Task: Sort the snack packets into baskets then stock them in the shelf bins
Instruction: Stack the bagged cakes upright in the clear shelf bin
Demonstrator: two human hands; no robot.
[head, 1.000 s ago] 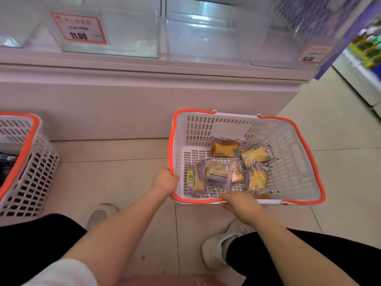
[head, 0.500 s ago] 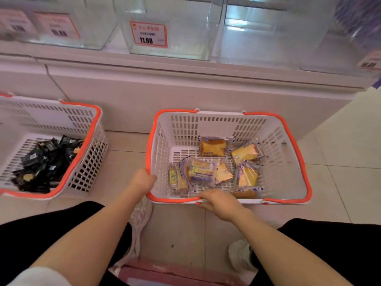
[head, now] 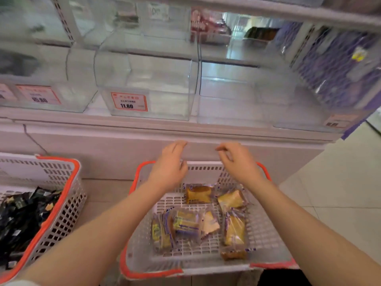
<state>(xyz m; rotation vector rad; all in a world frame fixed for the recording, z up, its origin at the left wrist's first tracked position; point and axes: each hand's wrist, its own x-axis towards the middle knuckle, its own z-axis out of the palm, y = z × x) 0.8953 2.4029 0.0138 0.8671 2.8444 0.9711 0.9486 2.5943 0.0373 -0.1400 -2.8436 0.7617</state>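
**shelfwatcher:** Hands up over the far rim of the white basket [head: 268,240] — left hand [head: 169,168] and right hand [head: 239,164] both empty, fingers loosely curled.

**binfan:** Snacks?

**shelfwatcher:** Yellow cake packets [head: 198,221] lying in that basket. Black packets [head: 22,219] in the basket on the left [head: 68,205]. Clear bin [head: 169,87] above, tagged 11.80.
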